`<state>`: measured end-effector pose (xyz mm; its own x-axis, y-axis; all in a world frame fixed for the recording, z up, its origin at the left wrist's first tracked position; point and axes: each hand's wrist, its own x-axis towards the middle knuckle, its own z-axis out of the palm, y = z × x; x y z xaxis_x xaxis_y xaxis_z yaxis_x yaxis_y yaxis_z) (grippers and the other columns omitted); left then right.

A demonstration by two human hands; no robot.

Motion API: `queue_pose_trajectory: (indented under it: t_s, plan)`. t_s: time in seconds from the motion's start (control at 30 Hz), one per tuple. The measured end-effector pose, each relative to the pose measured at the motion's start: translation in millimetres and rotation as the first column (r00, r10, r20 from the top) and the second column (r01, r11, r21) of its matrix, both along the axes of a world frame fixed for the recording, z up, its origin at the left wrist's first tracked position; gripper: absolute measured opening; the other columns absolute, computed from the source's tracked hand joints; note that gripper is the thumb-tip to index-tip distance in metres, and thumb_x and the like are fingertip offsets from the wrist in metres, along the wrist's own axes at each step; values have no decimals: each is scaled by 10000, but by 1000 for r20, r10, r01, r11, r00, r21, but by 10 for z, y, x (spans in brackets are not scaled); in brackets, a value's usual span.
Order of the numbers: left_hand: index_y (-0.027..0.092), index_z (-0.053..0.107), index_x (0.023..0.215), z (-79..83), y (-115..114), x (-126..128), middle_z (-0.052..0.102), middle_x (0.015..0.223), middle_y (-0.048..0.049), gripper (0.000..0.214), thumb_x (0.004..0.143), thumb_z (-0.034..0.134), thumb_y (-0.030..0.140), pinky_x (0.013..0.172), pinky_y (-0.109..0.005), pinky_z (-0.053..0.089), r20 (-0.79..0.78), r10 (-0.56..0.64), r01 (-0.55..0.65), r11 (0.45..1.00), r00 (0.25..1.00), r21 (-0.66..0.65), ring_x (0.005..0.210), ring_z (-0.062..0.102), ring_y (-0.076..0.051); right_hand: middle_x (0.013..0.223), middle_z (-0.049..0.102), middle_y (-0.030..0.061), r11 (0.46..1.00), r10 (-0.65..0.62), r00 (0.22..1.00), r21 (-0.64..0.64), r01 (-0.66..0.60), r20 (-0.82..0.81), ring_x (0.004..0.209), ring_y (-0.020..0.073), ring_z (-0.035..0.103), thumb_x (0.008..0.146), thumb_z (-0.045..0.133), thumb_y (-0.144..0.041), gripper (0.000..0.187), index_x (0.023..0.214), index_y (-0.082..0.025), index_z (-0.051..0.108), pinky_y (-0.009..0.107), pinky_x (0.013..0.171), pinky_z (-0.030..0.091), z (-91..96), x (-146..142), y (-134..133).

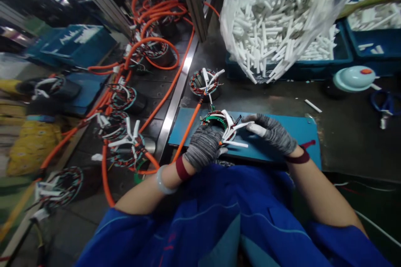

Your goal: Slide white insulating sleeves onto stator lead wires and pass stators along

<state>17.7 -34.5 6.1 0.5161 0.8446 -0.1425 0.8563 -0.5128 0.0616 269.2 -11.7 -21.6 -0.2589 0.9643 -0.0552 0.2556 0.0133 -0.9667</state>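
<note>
My left hand (204, 145), in a grey knitted glove with a dark red cuff, is closed around the near side of a wound motor stator (215, 117). Green, black and red windings show along its rim. Several white sleeves (228, 118) stick out of it on its right. My right hand (275, 134), gloved alike, pinches the tip of a white sleeve that points right from the stator. Under both hands lies a blue mat (269, 149). Just beyond, a second stator (204, 83) with white sleeves is joined to an orange cable (191, 127).
A plastic bag of white tubes (266, 33) sits over a blue bin (343, 50) at the back. Right of it are a light blue-topped container (354, 78) and scissors (384, 106). Stators with orange cables (163, 8) crowd the left bench. A co-worker's yellow sleeve (34, 146) shows far left.
</note>
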Motion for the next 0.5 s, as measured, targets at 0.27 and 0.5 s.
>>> queue_pose_trajectory:
  t_s: [0.27,0.5]
  plan:
    - [112,637,1337,28,7,83,675,1349,-172,543,934,669,474,1176,-496,423,21,-48,48,999,999,-25,1306,601,-332,942,799,89,951,113,899,215,-221,424,831,260,741,935,586,-468,361,1066,-203,792,359,763,578,224,-234,230]
    - [109,758,1110,77,80,-35,760,1116,-151,389,836,788,383,1064,-425,514,240,65,-33,990,969,-136,1129,694,-319,996,799,129,845,-200,809,516,-143,552,906,339,757,1006,456,-525,505,1314,-205,696,410,741,567,172,-175,-98]
